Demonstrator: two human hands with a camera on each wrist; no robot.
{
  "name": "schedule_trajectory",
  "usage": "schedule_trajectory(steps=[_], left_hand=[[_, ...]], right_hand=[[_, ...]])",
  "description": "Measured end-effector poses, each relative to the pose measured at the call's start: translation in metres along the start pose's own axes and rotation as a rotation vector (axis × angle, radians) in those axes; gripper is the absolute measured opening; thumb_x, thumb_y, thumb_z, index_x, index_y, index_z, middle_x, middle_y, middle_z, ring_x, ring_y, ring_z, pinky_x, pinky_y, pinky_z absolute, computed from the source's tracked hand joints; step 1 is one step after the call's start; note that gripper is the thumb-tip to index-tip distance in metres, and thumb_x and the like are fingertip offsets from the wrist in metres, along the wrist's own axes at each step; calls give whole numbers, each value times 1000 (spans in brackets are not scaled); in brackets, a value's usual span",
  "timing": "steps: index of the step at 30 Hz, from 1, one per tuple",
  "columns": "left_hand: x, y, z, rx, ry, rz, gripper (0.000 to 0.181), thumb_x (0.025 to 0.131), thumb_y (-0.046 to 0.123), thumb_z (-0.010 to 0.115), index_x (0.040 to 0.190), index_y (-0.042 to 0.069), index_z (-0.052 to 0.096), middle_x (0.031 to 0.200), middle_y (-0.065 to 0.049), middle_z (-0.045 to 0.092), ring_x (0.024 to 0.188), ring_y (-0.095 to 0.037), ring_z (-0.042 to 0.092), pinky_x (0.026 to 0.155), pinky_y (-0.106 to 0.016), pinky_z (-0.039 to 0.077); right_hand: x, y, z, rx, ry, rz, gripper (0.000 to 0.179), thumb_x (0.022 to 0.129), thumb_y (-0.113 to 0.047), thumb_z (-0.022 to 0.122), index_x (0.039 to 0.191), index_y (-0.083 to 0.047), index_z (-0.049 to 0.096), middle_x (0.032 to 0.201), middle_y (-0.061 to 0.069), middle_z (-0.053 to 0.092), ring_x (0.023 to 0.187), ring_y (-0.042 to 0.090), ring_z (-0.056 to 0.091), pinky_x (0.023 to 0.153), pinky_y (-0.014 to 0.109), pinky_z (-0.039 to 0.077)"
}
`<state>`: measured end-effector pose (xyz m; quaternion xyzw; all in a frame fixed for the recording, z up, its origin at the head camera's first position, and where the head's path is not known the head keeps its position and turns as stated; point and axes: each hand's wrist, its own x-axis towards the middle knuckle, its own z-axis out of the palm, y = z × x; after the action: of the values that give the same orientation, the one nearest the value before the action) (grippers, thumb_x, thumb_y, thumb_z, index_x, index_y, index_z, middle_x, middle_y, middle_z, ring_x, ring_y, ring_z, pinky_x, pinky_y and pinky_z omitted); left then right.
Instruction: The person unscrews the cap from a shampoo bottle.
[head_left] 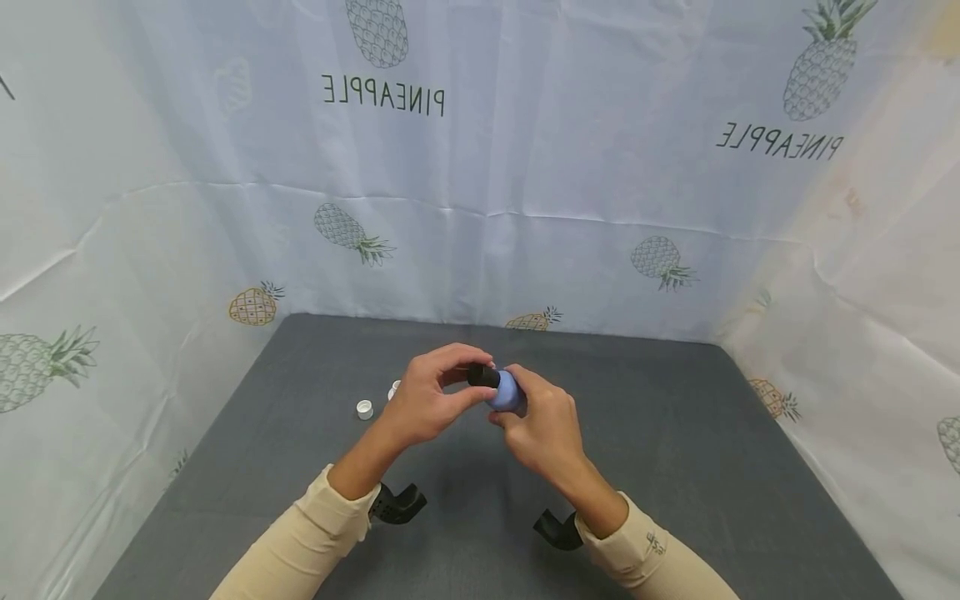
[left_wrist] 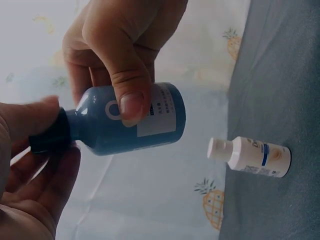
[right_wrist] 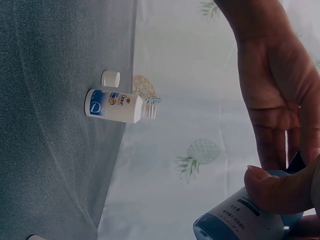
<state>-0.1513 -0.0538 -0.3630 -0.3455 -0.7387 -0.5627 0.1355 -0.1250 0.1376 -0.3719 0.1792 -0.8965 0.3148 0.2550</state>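
My right hand (head_left: pixel 547 425) grips a small blue bottle (head_left: pixel 507 392) round its body, thumb across the white label. The bottle lies on its side in the air, well above the table. With thumb and fingers my left hand (head_left: pixel 431 400) pinches the black cap (left_wrist: pixel 50 134) at the bottle's neck. A short stretch of the neck (left_wrist: pixel 73 124) shows between cap and shoulder. In the right wrist view the cap is mostly hidden by the fingers.
A white Dove bottle (right_wrist: pixel 116 106) with a bare threaded neck stands on the grey table (head_left: pixel 675 467), beside a loose white cap (right_wrist: pixel 110 79). Another white bottle (left_wrist: pixel 260 157) stands with its cap on. A pineapple-print curtain (head_left: pixel 525 150) surrounds the table.
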Motion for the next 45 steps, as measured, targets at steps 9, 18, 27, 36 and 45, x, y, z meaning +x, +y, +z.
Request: schedule_trajectory(steps=[9,18,27,36,45], left_hand=[[1,1,5,-57,58,-25,29,89,5,82,116,4,73,118,-14,72,103,-17,72,94,-30,63],[2,2,4,-123,33,29,29,87,-3,81,115,-2,76,121,-19,73,111,-26,73,97,-33,62],[0,4,-2,-58,-34,9,31,89,-1,80,119,-1,73,120,-17,72,109,-22,73,97,-33,62],[2,3,0,47,9,46,24,88,6,83,112,5,77,112,-11,73,100,-20,73,89,-31,65],[3,7,2,78,-22,69,24,92,7,79,116,4,76,122,-12,74,111,-25,74,96,-32,62]], right_hand=[[-1,0,-1,2,-3,8,47,73,-8,94,115,-10,73,104,7,79,87,22,75,76,44,64],[-2,1,-1,-8,-11,4,47,74,-10,94,115,-10,73,106,7,79,89,22,76,77,44,64],[-2,0,-2,3,-21,16,46,73,-10,95,114,-12,73,103,5,78,84,20,73,75,42,63],[-3,0,-3,1,-22,14,44,73,-11,95,112,-13,73,100,4,78,80,18,72,73,40,62],[-3,1,-4,-2,-17,0,45,75,-11,94,114,-10,73,101,6,79,80,18,73,73,41,63]])
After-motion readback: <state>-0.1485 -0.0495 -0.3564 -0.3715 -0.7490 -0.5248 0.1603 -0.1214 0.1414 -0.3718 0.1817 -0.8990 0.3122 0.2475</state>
